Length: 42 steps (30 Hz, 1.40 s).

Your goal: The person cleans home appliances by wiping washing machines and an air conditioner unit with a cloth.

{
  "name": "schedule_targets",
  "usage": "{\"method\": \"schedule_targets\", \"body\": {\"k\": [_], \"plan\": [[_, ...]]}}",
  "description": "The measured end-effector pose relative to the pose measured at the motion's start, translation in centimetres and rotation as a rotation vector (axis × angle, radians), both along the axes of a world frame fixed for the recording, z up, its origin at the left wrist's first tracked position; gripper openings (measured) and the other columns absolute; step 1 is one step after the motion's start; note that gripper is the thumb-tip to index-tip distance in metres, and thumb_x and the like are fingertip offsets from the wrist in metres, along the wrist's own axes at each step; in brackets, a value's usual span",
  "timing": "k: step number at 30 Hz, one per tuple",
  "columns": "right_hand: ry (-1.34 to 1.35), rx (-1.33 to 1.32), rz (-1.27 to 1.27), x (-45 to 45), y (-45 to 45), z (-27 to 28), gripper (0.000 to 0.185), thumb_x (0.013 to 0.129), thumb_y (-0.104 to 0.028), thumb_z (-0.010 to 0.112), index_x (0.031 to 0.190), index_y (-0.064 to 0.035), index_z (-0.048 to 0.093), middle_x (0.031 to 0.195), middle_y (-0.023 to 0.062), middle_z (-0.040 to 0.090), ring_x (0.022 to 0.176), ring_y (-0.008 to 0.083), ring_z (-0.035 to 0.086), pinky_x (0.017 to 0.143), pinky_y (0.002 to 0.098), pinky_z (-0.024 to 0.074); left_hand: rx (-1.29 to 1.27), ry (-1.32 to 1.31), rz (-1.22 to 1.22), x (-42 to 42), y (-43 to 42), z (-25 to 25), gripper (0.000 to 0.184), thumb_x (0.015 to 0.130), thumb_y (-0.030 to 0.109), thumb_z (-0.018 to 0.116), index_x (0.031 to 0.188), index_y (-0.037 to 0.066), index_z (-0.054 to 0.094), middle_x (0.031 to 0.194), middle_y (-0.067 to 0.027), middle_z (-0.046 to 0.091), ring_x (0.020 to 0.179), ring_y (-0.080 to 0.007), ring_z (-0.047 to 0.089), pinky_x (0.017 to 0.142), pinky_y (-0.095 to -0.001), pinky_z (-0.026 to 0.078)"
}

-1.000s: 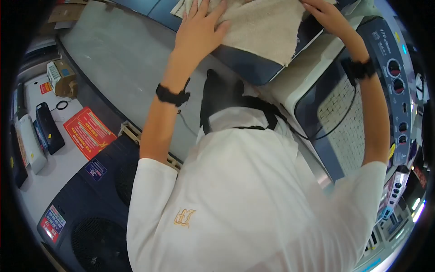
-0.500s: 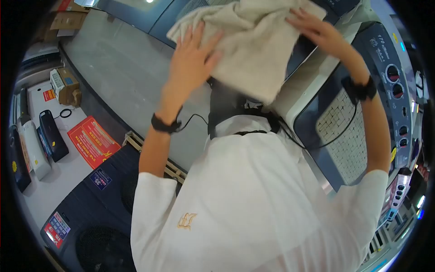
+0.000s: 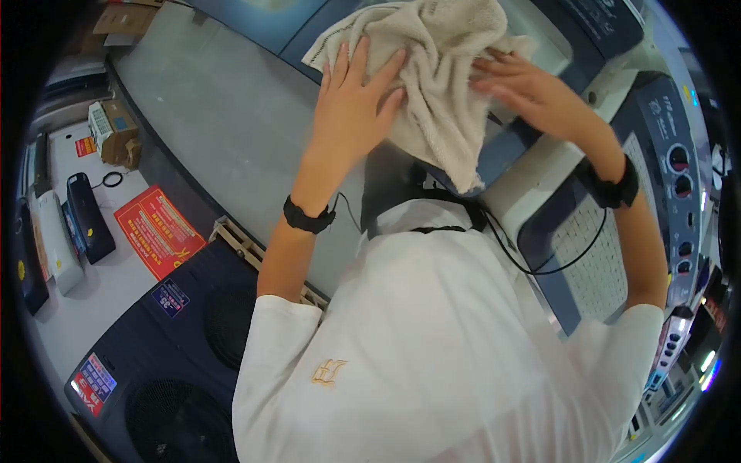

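A beige towel (image 3: 432, 85) lies bunched and wrinkled over a dark blue surface (image 3: 328, 23) at the top centre, one corner hanging toward my body. My left hand (image 3: 351, 108) rests on the towel's left part with its fingers spread. At the towel's right edge, my right hand (image 3: 529, 96) touches the cloth with its fingers stretched out and somewhat apart. A black band with a cable is on each wrist.
On the right stands a machine with a knob panel (image 3: 675, 170) and a pale patterned surface (image 3: 590, 255). Lower left are a dark speaker-like case (image 3: 185, 332), a red sheet (image 3: 160, 231), black and white devices, and a small carton (image 3: 114, 135).
The towel has gone from spread flat to gathered in folds, and its lower corner has come toward my body. My right hand has moved down and left; my left hand has also come lower.
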State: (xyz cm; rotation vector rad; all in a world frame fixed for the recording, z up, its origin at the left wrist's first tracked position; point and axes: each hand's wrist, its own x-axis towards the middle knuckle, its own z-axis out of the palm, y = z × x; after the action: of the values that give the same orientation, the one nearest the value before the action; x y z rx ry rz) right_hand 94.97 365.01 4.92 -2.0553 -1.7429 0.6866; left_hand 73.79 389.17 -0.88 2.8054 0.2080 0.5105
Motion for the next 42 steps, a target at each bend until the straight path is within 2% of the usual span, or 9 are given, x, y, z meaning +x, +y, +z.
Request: {"method": "schedule_targets", "body": {"k": [3,7,10,12,15,21,23,32,42], "plan": [[0.219,-0.125,-0.147,6.4,3.2,-0.1,0.040,0.110,-0.029,0.045,0.134,-0.0076,0.067,0.152,0.0167,0.054,0.149,0.0346,0.039,0.124,0.0516,0.0238,0.021,0.012,0.014,0.8,2.8,-0.4,0.056,0.096,0.040,0.064,0.151,0.034,0.053,0.159,-0.0238,0.040,0.146,-0.0514,0.036,0.118,-0.0608,0.032],[0.082,0.090,-0.268,7.9,9.2,0.5,0.037,0.104,-0.029,0.054,0.125,-0.0039,0.069,0.122,0.0224,0.070,0.113,0.0407,0.065,0.099,0.0452,0.0504,0.152,0.057,0.074,5.6,10.6,-2.0,0.055,0.101,0.047,0.055,0.154,0.034,0.049,0.162,-0.0249,0.037,0.145,-0.0548,0.033,0.117,-0.0613,0.032],[0.041,-0.057,-0.177,6.2,13.9,-1.4,0.042,0.109,-0.037,0.047,0.118,-0.0045,0.071,0.103,0.0151,0.074,0.096,0.0310,0.071,0.097,0.0405,0.0547,0.143,0.085,0.088,7.4,11.8,-1.6,0.056,0.101,0.047,0.055,0.154,0.032,0.049,0.163,-0.0251,0.035,0.148,-0.0557,0.027,0.118,-0.0635,0.029],[0.002,-0.173,-0.038,1.4,14.1,1.5,0.037,0.109,-0.027,0.046,0.130,-0.0063,0.069,0.147,0.0176,0.058,0.143,0.0352,0.046,0.120,0.0512,0.0323,0.116,0.038,0.053,6.5,11.4,-1.6,0.056,0.101,0.044,0.056,0.155,0.031,0.049,0.163,-0.0251,0.035,0.149,-0.0555,0.027,0.118,-0.0632,0.029],[-0.363,0.480,0.292,0.4,12.5,-2.5,0.036,0.104,-0.034,0.055,0.118,-0.0047,0.071,0.112,0.0150,0.071,0.108,0.0326,0.066,0.094,0.0432,0.0526,0.034,0.061,-0.006,3.2,10.9,-0.2,0.056,0.100,0.041,0.058,0.155,0.030,0.049,0.162,-0.0258,0.035,0.148,-0.0558,0.028,0.118,-0.0630,0.029],[-0.153,0.076,0.075,8.3,16.0,-2.2,0.034,0.103,-0.027,0.055,0.126,-0.0062,0.068,0.145,0.0209,0.056,0.141,0.0382,0.046,0.117,0.0492,0.0366,0.038,0.123,0.037,2.9,14.5,0.4,0.056,0.101,0.043,0.058,0.155,0.032,0.048,0.163,-0.0262,0.033,0.150,-0.0554,0.025,0.119,-0.0618,0.027],[-0.123,0.219,0.017,10.8,19.1,-1.7,0.038,0.104,-0.031,0.053,0.121,-0.0011,0.069,0.117,0.0228,0.071,0.109,0.0411,0.067,0.095,0.0450,0.0528,0.021,0.136,0.087,4.5,16.4,0.2,0.056,0.101,0.045,0.056,0.155,0.033,0.048,0.164,-0.0259,0.032,0.150,-0.0557,0.025,0.120,-0.0618,0.026],[-0.403,0.190,0.211,3.8,18.9,-3.0,0.032,0.102,-0.029,0.055,0.117,-0.0077,0.073,0.138,0.0163,0.062,0.142,0.0387,0.047,0.113,0.0492,0.0414,0.024,0.101,0.123,4.7,14.1,0.2,0.056,0.099,0.039,0.060,0.153,0.030,0.051,0.160,-0.0297,0.036,0.147,-0.0585,0.028,0.117,-0.0686,0.027],[-0.164,0.297,-0.042,8.0,7.0,-2.9,0.035,0.102,-0.027,0.054,0.127,-0.0071,0.069,0.133,0.0169,0.063,0.125,0.0420,0.056,0.104,0.0508,0.0458,0.027,0.205,-0.135,1.2,0.3,2.4,0.051,0.090,0.017,0.062,0.140,0.015,0.061,0.162,-0.0267,0.034,0.144,-0.0588,0.032,0.114,-0.0681,0.034]]}}
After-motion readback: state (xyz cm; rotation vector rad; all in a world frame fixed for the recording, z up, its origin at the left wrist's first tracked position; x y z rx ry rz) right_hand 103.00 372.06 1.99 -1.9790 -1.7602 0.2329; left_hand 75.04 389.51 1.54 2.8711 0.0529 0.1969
